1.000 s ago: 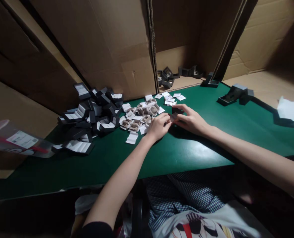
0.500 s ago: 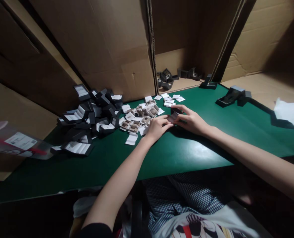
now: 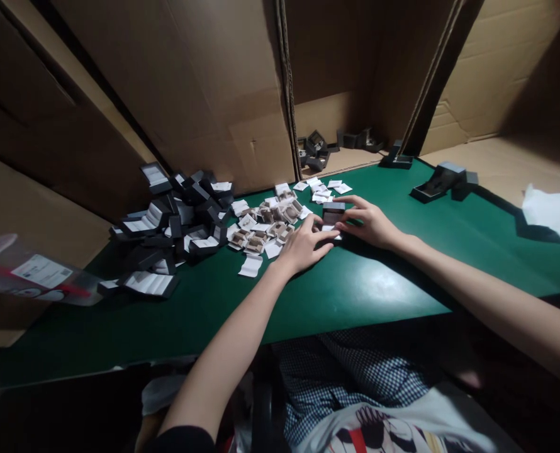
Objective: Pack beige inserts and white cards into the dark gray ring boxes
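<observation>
"What's on your feed?"
"I see the green table, then the left hand and right hand. Between them is a small box, clamped by right-hand fingers; I can't tell the left's grip."
"Its look?"
"Dark grey, standing open, whitish along its near side."

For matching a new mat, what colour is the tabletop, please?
The tabletop is green; the head view shows it.

The tabletop looks glossy, the held box matt, the panel cardboard.
</observation>
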`<state>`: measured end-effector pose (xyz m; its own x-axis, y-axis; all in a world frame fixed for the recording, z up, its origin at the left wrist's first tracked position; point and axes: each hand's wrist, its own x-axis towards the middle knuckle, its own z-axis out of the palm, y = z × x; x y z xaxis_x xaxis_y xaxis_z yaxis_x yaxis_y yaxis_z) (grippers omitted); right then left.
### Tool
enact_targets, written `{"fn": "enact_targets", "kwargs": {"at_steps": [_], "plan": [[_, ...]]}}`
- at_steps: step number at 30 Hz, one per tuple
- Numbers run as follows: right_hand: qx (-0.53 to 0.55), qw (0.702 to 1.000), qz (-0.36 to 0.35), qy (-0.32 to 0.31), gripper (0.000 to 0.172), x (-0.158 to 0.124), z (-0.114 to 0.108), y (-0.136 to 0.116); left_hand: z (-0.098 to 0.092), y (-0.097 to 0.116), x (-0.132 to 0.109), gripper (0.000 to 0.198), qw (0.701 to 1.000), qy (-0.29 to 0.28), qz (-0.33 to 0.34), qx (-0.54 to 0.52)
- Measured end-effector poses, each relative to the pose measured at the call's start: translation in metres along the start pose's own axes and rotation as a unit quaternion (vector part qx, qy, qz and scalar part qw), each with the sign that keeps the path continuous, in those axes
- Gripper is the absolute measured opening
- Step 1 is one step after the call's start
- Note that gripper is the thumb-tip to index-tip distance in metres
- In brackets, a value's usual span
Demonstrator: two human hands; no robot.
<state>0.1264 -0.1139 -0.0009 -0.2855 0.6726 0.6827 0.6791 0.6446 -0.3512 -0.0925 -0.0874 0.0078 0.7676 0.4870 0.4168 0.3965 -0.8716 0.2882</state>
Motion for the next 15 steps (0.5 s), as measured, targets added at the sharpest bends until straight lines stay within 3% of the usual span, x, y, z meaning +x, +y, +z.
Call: {"fn": "enact_targets", "kwargs": {"at_steps": [9, 12, 15], "plan": [[-0.01, 0.999, 0.01, -0.046, 0.02, 0.001, 0.0, 0.0, -0.002, 0.002, 0.001, 0.026, 1.0, 0.005, 0.001, 0.011], [-0.009, 1.0, -0.007, -0.019, 0.017, 0.01, -0.021, -0.015, -0.003, 0.001, 0.001, 0.026, 1.0, -0.001, 0.0, 0.017], [0.014, 0.999, 0.006, 0.049, 0.018, 0.018, -0.055, -0.035, -0.003, 0.001, 0.002, 0.026, 1.0, -0.006, -0.003, 0.022]]}}
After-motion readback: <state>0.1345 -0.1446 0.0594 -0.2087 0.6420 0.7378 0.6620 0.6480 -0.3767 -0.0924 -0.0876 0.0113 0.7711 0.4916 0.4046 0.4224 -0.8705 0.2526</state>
